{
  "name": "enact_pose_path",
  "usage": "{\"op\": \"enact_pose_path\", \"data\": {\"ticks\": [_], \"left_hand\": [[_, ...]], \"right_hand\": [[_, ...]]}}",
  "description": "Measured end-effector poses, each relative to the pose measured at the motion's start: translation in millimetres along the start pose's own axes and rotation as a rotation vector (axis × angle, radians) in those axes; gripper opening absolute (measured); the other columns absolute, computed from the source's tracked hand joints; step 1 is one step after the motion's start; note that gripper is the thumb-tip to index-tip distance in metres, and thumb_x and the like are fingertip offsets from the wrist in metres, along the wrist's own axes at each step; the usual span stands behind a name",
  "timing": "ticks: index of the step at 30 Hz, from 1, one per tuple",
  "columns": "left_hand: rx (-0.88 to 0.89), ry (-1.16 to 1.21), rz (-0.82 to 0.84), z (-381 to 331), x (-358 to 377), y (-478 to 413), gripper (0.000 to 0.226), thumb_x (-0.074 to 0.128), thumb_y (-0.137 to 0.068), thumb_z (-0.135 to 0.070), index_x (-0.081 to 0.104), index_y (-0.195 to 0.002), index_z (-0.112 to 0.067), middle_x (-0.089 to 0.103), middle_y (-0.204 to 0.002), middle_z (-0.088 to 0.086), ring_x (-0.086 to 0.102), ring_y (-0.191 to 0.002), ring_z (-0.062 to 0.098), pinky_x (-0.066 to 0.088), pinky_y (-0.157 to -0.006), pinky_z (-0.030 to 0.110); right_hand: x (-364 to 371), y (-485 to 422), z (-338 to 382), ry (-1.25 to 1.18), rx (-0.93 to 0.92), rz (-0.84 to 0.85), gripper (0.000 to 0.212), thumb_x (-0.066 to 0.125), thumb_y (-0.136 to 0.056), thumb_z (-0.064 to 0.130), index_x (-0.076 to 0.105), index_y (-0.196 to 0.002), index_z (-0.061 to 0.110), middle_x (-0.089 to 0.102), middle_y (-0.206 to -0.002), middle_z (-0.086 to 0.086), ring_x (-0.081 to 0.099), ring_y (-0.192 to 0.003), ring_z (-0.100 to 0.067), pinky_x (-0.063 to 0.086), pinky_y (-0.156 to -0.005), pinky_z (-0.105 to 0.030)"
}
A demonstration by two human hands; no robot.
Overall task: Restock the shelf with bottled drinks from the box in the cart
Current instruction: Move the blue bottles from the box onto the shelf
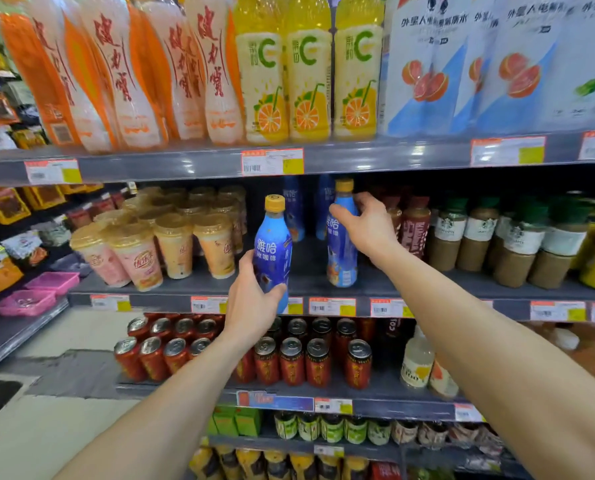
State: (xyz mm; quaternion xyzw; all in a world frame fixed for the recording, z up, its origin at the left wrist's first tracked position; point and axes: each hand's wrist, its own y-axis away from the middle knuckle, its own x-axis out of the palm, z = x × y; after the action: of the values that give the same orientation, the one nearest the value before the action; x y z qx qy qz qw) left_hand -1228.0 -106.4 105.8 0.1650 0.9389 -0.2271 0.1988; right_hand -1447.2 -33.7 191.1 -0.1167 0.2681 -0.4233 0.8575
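Hands both busy: left hand [251, 303] grips a blue bottle [273, 251] low down, just in front of the shelf [427, 284] edge. Right hand [368, 226] curls round a second blue bottle [341, 261] standing on that shelf. Cups [140, 258] sit left of the left hand, brown bottles [479, 244] right of the right.

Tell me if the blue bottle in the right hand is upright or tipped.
Upright. The blue bottle stands on the shelf, cap straight above its base; the right hand holds its neck.
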Motion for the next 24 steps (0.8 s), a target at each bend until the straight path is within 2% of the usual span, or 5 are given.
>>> {"op": "enact_pose_path", "data": {"ticks": [3, 7, 12, 16, 24], "left_hand": [[0.016, -0.006, -0.017, 3, 10, -18, 0.076, 0.077, -0.084, -0.025, 0.030, -0.143, -0.034, 0.057, -0.122, -0.016, 0.059, -0.104, 0.002, 0.042, -0.083, 0.017], [0.051, 0.002, -0.066, 4, 18, -40, 0.075, 0.078, -0.082, -0.027, 0.030, -0.140, -0.037, 0.054, -0.119, -0.020, 0.055, -0.104, -0.001, 0.039, -0.083, 0.017], [0.046, -0.010, -0.060, 12, 26, -54, 0.074, 0.077, -0.082, -0.028, 0.030, -0.137, -0.041, 0.054, -0.113, -0.027, 0.054, -0.091, -0.017, 0.037, -0.076, 0.011], [0.027, 0.008, -0.090, 19, 30, -61, 0.074, 0.079, -0.080, -0.030, 0.032, -0.135, -0.044, 0.053, -0.102, -0.036, 0.051, -0.089, -0.024, 0.038, -0.075, 0.012], [0.084, 0.010, -0.122, 25, 29, -58, 0.071, 0.077, -0.082, -0.030, 0.035, -0.138, -0.039, 0.050, -0.105, -0.044, 0.047, -0.096, -0.028, 0.035, -0.076, 0.004]], "right_hand": [[14, -20, -18, -0.011, 0.033, 0.008, 0.032, 0.069, -0.083, 0.050, 0.061, -0.102, 0.025, 0.071, -0.104, 0.001, 0.066, -0.098, -0.024, 0.052, -0.083, -0.038], [22, -30, -34, -0.055, 0.054, 0.010, 0.043, 0.068, -0.082, 0.054, 0.064, -0.110, 0.022, 0.071, -0.109, 0.001, 0.065, -0.102, -0.023, 0.051, -0.092, -0.044], [29, -1, -57, 0.043, 0.107, 0.034, 0.066, 0.073, -0.064, 0.063, 0.057, -0.113, 0.022, 0.069, -0.102, 0.004, 0.066, -0.093, -0.020, 0.052, -0.078, -0.033], [50, 23, -95, 0.338, 0.205, 0.116, 0.057, 0.077, -0.073, 0.044, 0.049, -0.111, 0.012, 0.067, -0.108, -0.012, 0.064, -0.099, -0.035, 0.044, -0.072, -0.034], [75, -28, -104, 0.343, 0.241, 0.138, 0.055, 0.076, -0.077, 0.043, 0.053, -0.116, 0.013, 0.067, -0.112, -0.011, 0.063, -0.102, -0.032, 0.049, -0.076, -0.033]]}}
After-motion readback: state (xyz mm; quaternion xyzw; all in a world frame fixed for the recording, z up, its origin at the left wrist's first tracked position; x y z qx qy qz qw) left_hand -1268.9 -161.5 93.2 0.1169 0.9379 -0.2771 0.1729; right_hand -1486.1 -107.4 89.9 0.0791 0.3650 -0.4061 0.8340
